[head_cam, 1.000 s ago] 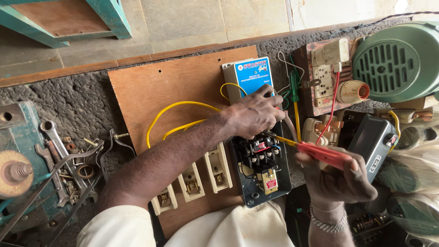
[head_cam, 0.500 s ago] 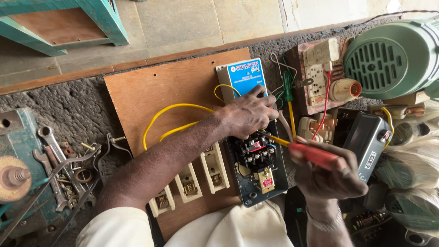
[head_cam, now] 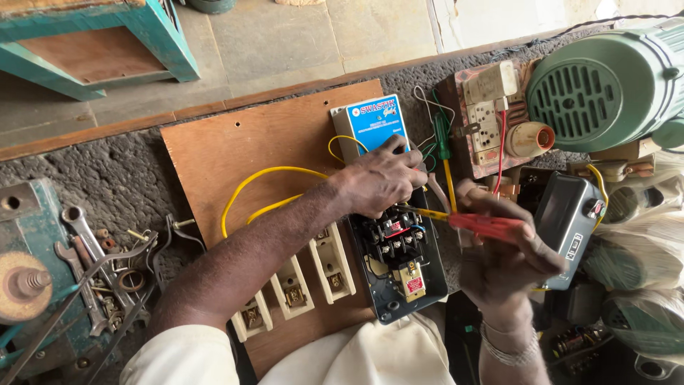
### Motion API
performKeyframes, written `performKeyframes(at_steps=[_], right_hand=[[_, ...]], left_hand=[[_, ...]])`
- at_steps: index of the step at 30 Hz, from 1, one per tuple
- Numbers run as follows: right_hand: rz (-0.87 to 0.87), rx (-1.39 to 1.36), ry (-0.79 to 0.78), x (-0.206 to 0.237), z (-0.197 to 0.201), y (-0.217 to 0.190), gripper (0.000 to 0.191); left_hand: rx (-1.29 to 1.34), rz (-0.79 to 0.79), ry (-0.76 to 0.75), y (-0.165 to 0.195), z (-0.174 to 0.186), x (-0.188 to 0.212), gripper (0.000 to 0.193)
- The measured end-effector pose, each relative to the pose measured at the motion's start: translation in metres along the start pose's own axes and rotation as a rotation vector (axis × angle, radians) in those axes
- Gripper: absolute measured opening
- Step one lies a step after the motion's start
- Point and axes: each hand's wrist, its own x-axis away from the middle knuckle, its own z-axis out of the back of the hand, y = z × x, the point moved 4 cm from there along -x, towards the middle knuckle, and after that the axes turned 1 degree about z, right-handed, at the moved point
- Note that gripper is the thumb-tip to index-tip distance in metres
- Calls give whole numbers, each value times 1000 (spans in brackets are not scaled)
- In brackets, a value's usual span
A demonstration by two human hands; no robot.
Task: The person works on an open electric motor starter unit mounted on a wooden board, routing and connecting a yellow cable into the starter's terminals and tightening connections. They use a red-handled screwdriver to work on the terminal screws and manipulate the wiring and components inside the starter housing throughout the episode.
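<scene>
Well off to my left lie wrenches (head_cam: 82, 242) on the stone bench. My left hand (head_cam: 381, 182) rests curled, fingers pressing down on the top of the black starter box (head_cam: 399, 267), with a yellow wire (head_cam: 263, 189) looping beside my forearm. Just right, my right hand (head_cam: 502, 257) grips a red-handled screwdriver (head_cam: 474, 223), tip at the box's terminals. Beyond it stands a green motor (head_cam: 605, 85).
</scene>
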Motion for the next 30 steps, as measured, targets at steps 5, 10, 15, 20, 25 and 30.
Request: performKeyframes(at_steps=[5, 10, 15, 20, 25, 30], right_hand=[[41, 216, 187, 9, 20, 14, 81], [-96, -196, -135, -3, 8, 24, 51], [39, 105, 160, -16, 9, 6, 55], [61, 17, 76, -23, 6, 0, 69], [98, 170, 155, -30, 4, -9, 74], [29, -122, 72, -36, 6, -9, 57]], left_hand=[[46, 35, -35, 2, -5, -7, 12], [60, 21, 17, 0, -5, -12, 12], [35, 36, -53, -3, -8, -16, 10], [29, 26, -70, -3, -8, -17, 9], [-32, 36, -55, -1, -4, -15, 9], [4, 45, -70, -3, -7, -15, 12]])
